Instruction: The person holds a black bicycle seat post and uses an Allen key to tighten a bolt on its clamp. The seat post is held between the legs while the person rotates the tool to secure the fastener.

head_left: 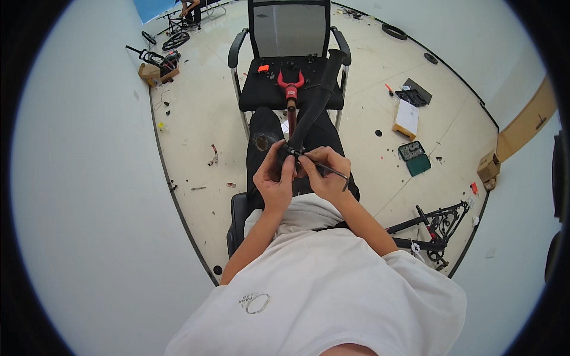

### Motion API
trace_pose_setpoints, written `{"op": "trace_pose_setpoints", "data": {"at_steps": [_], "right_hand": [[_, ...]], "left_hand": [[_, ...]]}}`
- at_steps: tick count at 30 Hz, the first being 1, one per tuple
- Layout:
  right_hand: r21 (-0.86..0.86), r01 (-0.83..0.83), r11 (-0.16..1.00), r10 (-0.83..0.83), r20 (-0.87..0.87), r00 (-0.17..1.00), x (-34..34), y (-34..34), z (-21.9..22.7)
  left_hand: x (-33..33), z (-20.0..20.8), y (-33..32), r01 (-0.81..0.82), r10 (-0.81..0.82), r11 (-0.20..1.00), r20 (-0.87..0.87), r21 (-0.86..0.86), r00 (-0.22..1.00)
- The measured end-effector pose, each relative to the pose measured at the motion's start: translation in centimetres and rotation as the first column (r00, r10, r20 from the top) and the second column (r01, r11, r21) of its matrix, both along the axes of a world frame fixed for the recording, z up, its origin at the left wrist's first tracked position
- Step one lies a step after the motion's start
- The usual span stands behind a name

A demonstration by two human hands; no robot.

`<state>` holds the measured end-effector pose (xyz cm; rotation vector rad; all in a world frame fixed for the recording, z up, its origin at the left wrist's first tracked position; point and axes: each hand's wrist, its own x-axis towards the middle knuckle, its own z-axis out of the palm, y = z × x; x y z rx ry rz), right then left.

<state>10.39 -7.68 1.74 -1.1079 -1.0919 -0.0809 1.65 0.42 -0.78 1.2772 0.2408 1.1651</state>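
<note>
My left hand (274, 180) is closed with its fingertips pinching the near end of a long black tubular part (314, 104), at a small dark fitting there. This part rests over my lap, its wider far end reaching the chair seat. In my right hand (327, 172) a thin L-shaped hex key (331, 171) is pinched, its bent end sticking out past the fingers. Both sets of fingertips meet at the fitting, which they partly hide. Just left of the black part, a red fork-shaped bicycle part (291, 89) lies on the chair seat, its stem pointing towards me.
The black office chair (244, 101) faces me, with small dark parts and an orange item (263, 69) on its seat. Right on the floor are an open green case (414, 159), a white-topped box (406, 119) and a black bicycle frame (436, 228). Bicycle parts and another person stand far left.
</note>
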Motion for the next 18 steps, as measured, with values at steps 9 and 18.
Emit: {"op": "trace_pose_setpoints", "data": {"at_steps": [9, 18], "right_hand": [[-0.019, -0.021, 1.0, 0.015, -0.284, 0.959, -1.5, -0.3, -0.2], [-0.075, -0.104, 0.992, 0.064, -0.412, 0.909, -1.3, -0.3, 0.8]], "left_hand": [[-0.2, -0.5, -0.4, -0.028, 0.029, 0.999, -0.028, 0.031, 0.999], [-0.1, 0.1, 0.0, -0.033, 0.033, 0.999, -0.013, -0.022, 0.999]]}}
